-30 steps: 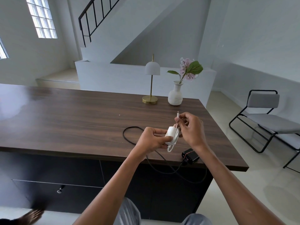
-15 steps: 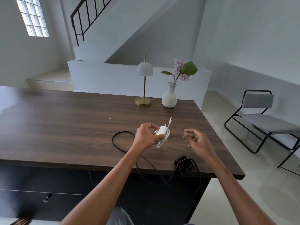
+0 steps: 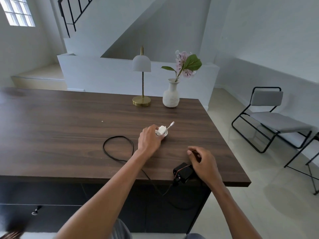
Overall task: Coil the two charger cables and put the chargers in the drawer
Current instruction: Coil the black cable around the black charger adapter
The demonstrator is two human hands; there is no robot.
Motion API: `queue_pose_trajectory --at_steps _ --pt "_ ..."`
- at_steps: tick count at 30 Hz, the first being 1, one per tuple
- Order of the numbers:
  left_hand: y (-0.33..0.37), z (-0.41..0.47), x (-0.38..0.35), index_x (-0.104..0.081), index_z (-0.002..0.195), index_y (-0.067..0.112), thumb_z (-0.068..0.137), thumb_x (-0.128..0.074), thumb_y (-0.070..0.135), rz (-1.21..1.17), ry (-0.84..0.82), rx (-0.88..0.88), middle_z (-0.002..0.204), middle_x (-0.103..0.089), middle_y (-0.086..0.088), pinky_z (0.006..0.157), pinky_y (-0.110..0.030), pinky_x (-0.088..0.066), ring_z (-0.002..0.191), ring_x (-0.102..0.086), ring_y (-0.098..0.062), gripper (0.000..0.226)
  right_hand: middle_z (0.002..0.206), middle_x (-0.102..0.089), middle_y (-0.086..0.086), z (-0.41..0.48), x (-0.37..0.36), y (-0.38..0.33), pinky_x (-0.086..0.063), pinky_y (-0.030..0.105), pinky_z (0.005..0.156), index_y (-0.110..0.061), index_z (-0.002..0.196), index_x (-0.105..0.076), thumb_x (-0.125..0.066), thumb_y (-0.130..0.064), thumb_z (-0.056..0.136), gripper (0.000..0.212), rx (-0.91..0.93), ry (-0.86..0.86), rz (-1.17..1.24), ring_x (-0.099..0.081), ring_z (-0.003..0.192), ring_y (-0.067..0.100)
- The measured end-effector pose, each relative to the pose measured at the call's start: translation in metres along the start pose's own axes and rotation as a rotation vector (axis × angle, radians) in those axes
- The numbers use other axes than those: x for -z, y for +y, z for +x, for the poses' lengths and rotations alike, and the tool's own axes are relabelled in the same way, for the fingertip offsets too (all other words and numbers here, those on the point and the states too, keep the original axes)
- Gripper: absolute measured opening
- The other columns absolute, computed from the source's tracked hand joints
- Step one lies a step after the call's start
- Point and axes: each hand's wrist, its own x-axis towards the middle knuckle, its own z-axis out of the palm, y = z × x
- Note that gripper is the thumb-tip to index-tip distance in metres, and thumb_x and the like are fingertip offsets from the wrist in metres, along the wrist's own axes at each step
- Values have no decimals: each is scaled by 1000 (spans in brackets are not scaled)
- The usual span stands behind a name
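Observation:
The white charger [image 3: 162, 130], its cable wound around it and the plug end sticking up to the right, rests on the dark wooden table [image 3: 69, 126]. My left hand [image 3: 149, 139] still grips it from the left. The black charger [image 3: 183, 171] lies at the table's near edge. Its black cable [image 3: 119, 149] loops loosely on the tabletop and hangs down over the edge. My right hand [image 3: 202, 161] hovers right beside the black charger, fingers loosely curled and holding nothing. A drawer front with a small knob [image 3: 36, 211] shows under the table at lower left.
A brass lamp [image 3: 141, 75] and a white vase with a flower [image 3: 171, 95] stand at the table's far side. A grey chair with a black frame [image 3: 269, 118] sits on the floor to the right. Stairs rise behind.
My left hand lowered the coiled white charger from mid-air onto the table. My right hand let go of the white cable and dropped down to the black charger.

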Motion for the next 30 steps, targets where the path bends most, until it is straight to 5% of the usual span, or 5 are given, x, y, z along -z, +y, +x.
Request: queue_pose_trajectory --at_steps 9,15,21,26,30 --pt "37 -98 7 -63 127 21 78 -69 68 188 -440 -131 121 -68 3 92 -36 -52 113 -64 -19 68 109 -73 -7 -3 5 -9 -42 8 84 -18 114 -72 -58 -24 100 21 18 27 96 -63 101 3" --pt "45 -94 5 -64 120 14 71 -84 50 95 -461 67 121 -67 -5 94 -40 -55 113 -63 -27 64 114 -73 -3 -13 15 -14 -51 30 100 -19 118 -70 -55 -19 102 22 -99 -23 262 -65 111 9" --pt "24 -67 20 -67 117 5 54 -91 42 -345 -553 353 107 -76 -12 93 -43 -60 100 -73 -28 77 119 -70 -6 -29 23 -24 -47 25 98 -25 119 -68 -56 -21 101 21 -175 -100 313 -61 115 8" --pt "30 -66 55 -69 106 1 89 -76 11 -806 -492 388 100 -76 -12 86 -34 -61 89 -74 -21 21 112 -68 -12 -38 20 -39 -45 11 80 -25 118 -67 -57 -22 101 21 -155 -94 316 -61 108 0" --pt "42 -62 74 -61 122 -8 93 -69 10 -1001 -456 354 109 -73 -18 90 -37 -61 98 -73 -25 35 105 -71 -16 -39 13 -63 -53 21 94 -27 110 -70 -58 -28 99 16 -54 -45 353 -66 99 -4"
